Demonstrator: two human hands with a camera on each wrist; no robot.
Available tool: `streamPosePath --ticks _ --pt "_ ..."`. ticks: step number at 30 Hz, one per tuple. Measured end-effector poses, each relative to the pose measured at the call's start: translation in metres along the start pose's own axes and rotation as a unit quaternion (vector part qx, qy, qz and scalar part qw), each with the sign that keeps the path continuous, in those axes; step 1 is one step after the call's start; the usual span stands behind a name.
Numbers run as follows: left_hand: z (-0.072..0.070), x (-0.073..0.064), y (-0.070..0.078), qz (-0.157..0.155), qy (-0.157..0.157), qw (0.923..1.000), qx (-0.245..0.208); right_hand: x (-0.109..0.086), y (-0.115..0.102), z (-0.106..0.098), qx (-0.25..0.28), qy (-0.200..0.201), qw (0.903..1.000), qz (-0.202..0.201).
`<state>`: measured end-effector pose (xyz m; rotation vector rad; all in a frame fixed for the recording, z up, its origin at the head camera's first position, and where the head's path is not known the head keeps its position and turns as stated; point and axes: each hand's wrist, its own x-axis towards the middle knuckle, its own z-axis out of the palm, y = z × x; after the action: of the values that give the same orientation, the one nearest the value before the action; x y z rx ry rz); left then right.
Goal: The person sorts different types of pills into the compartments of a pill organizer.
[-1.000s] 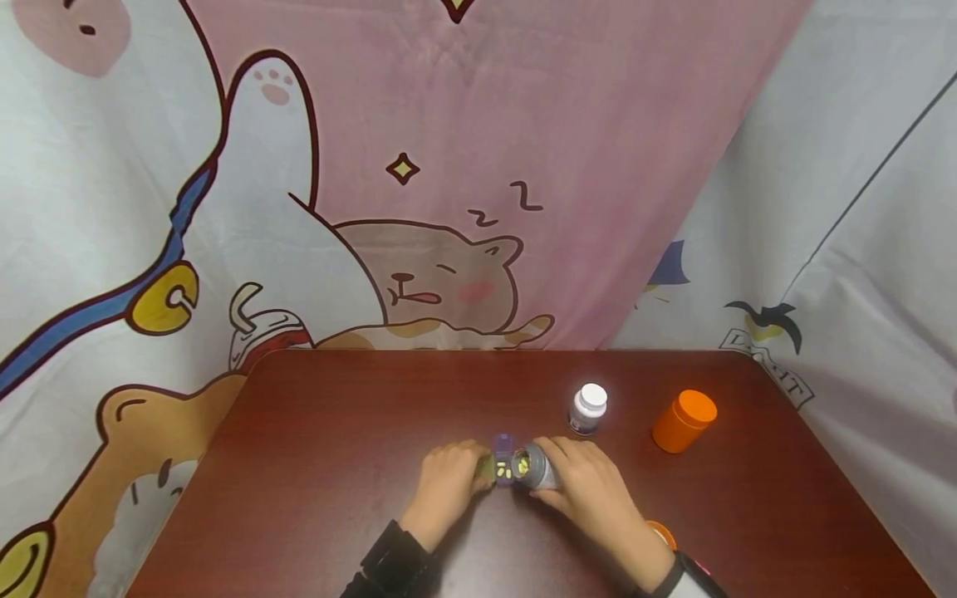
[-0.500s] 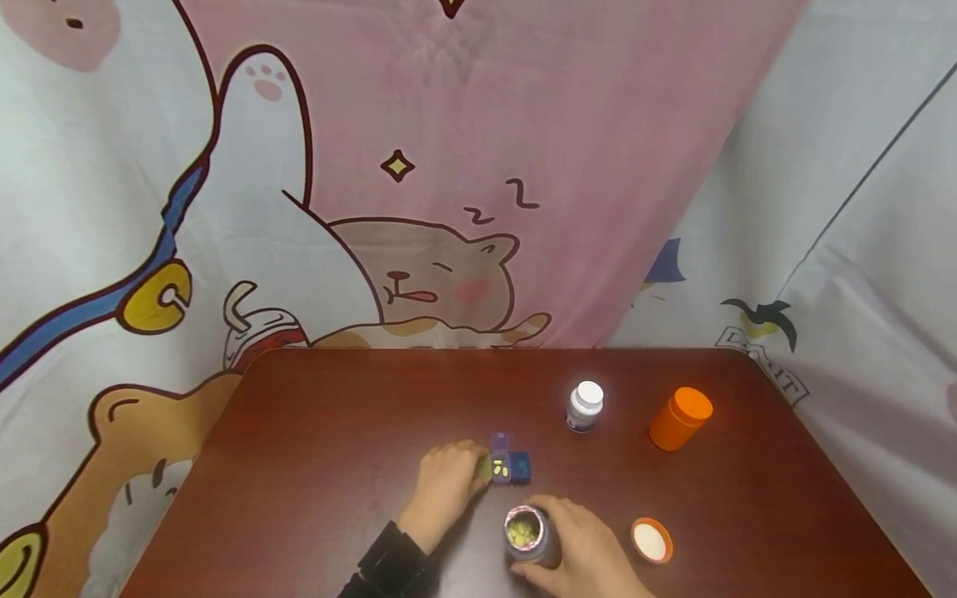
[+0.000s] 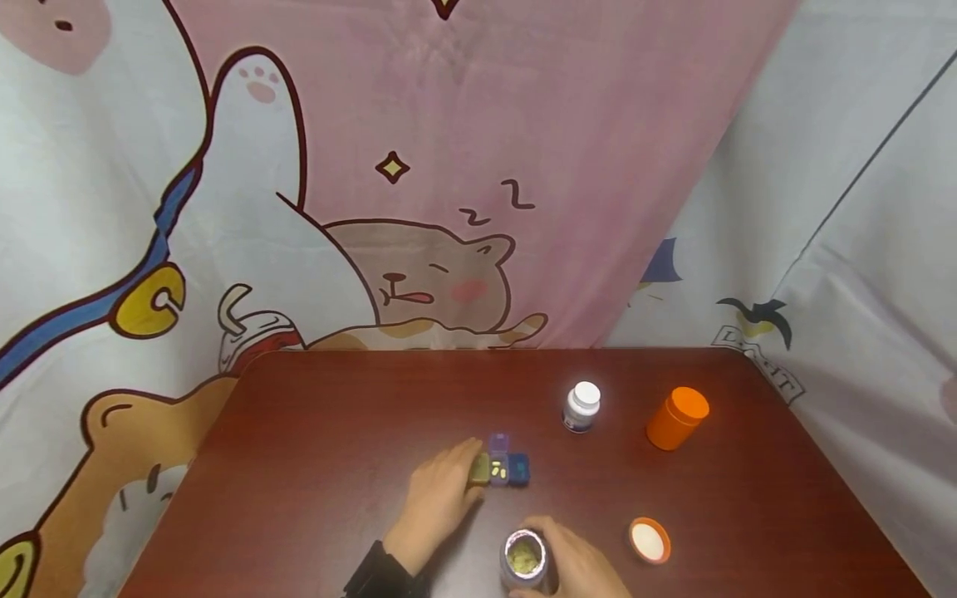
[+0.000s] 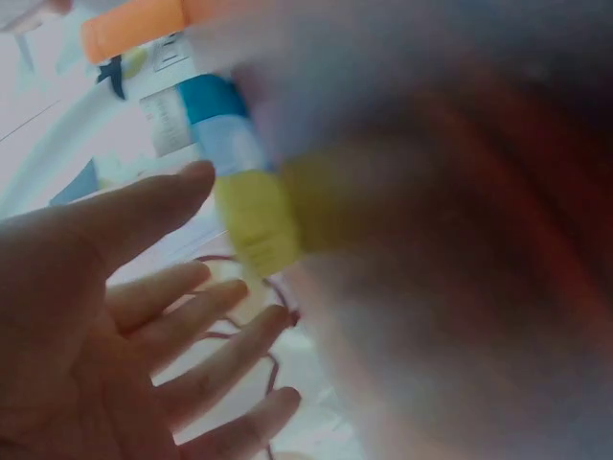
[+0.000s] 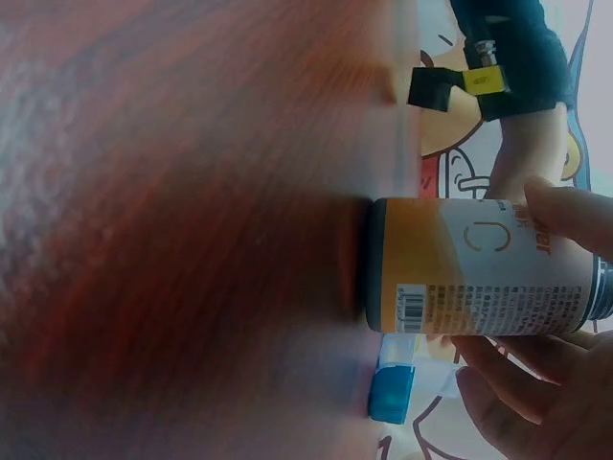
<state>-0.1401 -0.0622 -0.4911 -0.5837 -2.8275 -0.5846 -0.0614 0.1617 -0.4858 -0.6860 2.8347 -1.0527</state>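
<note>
A small pill organizer (image 3: 518, 469) lies mid-table, with green, purple and blue compartments. Its purple lid (image 3: 499, 444) stands up, and several yellow pills (image 3: 498, 471) lie in that compartment. My left hand (image 3: 436, 497) is beside the green end; the left wrist view shows its fingers (image 4: 215, 374) spread and holding nothing. Nearer me, an uncapped supplement bottle (image 5: 479, 266) stands upright on the table, yellow pills visible through its mouth. My right hand (image 3: 579, 569) grips it, thumb on one side and fingers on the other. The head view's lower edge cuts off part of that hand.
An orange-rimmed cap (image 3: 649, 541) lies with its white inside upward, right of the bottle. Farther back stand a white bottle (image 3: 581, 407) and an orange jar (image 3: 676, 419). A cartoon-printed curtain (image 3: 568, 166) hangs behind the brown table (image 3: 359, 399).
My right hand has brought the bottle from a tilt at the organizer down toward me and upright. My left hand has let go of the green end and drawn slightly left.
</note>
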Motion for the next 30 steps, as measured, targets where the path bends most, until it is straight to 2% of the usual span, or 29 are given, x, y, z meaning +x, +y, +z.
streamPosePath --ticks 5,9,11,13,14,17,19,21,24,26,30 --pt "-0.012 -0.013 0.006 -0.013 -0.005 0.9998 -0.017 0.001 0.007 -0.001 0.011 -0.009 0.9988 -0.047" --pt "-0.016 -0.027 0.012 -0.004 -0.046 0.9970 -0.062 0.004 0.015 -0.008 -0.003 -0.026 0.9952 -0.094" --pt "-0.016 -0.034 0.014 0.003 -0.079 0.9900 -0.117 0.005 0.021 -0.013 -0.021 -0.032 0.9923 -0.117" --pt "-0.015 -0.040 0.015 0.008 -0.117 0.9751 -0.189 0.005 0.027 -0.018 -0.050 -0.025 0.9882 -0.143" --pt "-0.015 -0.042 0.015 0.010 -0.137 0.9630 -0.232 0.004 0.031 -0.020 -0.064 -0.019 0.9855 -0.156" --pt "-0.012 -0.047 0.015 0.015 -0.189 0.9162 -0.353 0.001 0.045 -0.028 -0.113 0.009 0.9754 -0.189" --pt "-0.009 -0.048 0.015 0.022 -0.207 0.8913 -0.403 -0.004 0.054 -0.034 -0.145 0.026 0.9709 -0.189" --pt "-0.007 -0.048 0.016 0.022 -0.220 0.8717 -0.437 -0.009 0.065 -0.040 -0.165 0.038 0.9682 -0.184" --pt "-0.003 -0.047 0.020 0.004 -0.231 0.8562 -0.462 -0.017 0.080 -0.049 -0.182 0.040 0.9702 -0.154" --pt "-0.001 -0.047 0.023 -0.006 -0.231 0.8592 -0.457 -0.022 0.090 -0.054 -0.189 0.036 0.9719 -0.136" --pt "0.003 -0.048 0.026 -0.014 -0.219 0.8846 -0.412 -0.031 0.104 -0.063 -0.205 0.019 0.9740 -0.094"
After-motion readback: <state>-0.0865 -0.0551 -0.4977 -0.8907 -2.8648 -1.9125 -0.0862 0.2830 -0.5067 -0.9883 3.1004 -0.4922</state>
